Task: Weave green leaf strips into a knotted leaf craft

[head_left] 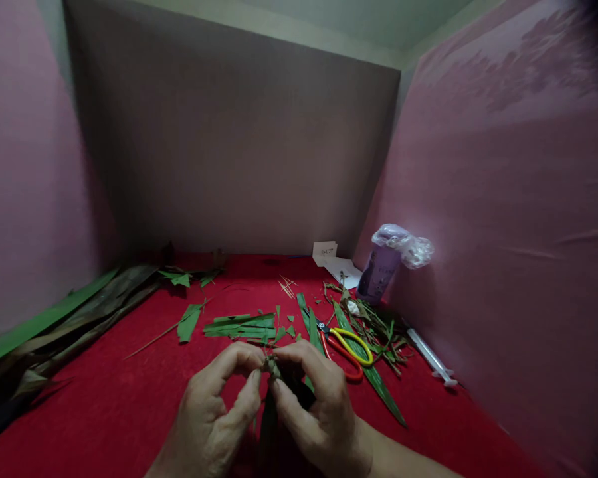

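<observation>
Close to the front of the red cloth, my left hand (219,401) and my right hand (316,398) meet fingertip to fingertip. Between them they pinch a small crumpled grey-green leaf piece (272,365); its exact shape is partly covered by the fingers. A dark green strip (268,425) hangs below it, and I cannot tell whether the two are joined. Cut green leaf strips (242,326) lie just beyond my fingers. Right of them, scissors (346,352) with one red and one yellow handle rest on long green leaves (383,392).
Long dried and green leaves (80,318) stretch along the left. Thin wooden sticks (288,287) lie farther back. At right are a heap of stems (379,332), a plastic syringe (431,358), a purple cup (379,272) topped with clear plastic, and white paper (343,271). Walls enclose three sides.
</observation>
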`<state>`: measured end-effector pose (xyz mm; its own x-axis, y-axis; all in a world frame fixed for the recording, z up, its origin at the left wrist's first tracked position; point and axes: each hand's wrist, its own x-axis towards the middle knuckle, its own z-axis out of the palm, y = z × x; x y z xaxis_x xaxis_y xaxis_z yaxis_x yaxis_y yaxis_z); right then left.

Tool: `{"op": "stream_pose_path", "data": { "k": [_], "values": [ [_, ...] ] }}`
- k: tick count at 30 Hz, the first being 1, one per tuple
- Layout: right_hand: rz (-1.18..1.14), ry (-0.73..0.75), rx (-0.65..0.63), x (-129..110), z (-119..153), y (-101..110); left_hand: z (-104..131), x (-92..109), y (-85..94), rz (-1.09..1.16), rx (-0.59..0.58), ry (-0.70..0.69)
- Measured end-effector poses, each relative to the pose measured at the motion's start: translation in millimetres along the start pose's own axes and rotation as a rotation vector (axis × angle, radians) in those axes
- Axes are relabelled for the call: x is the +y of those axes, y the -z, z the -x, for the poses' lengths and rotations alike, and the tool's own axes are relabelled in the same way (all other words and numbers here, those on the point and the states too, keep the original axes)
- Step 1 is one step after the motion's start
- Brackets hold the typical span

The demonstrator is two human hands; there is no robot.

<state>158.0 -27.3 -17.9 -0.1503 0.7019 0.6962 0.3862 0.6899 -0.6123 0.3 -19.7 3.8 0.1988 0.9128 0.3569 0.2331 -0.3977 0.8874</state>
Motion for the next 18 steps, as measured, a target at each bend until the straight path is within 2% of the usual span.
{"op": "stream_pose_path", "data": {
  "k": [8,13,18],
  "values": [
    [-0.010,-0.033,-0.007,4.5,4.1,-2.2,-1.3,1.9,-0.5,0.135,-0.028,0.036],
    [0.037,-0.029,0.021,3.8,3.6,-0.2,-0.9,2.6,0.4,0.224,-0.055,0.130],
    [0.011,-0.037,0.126,1.6,-0.6,5.8,-1.4,1.7,-0.2,0.219,-0.099,0.141]
  ]
}}
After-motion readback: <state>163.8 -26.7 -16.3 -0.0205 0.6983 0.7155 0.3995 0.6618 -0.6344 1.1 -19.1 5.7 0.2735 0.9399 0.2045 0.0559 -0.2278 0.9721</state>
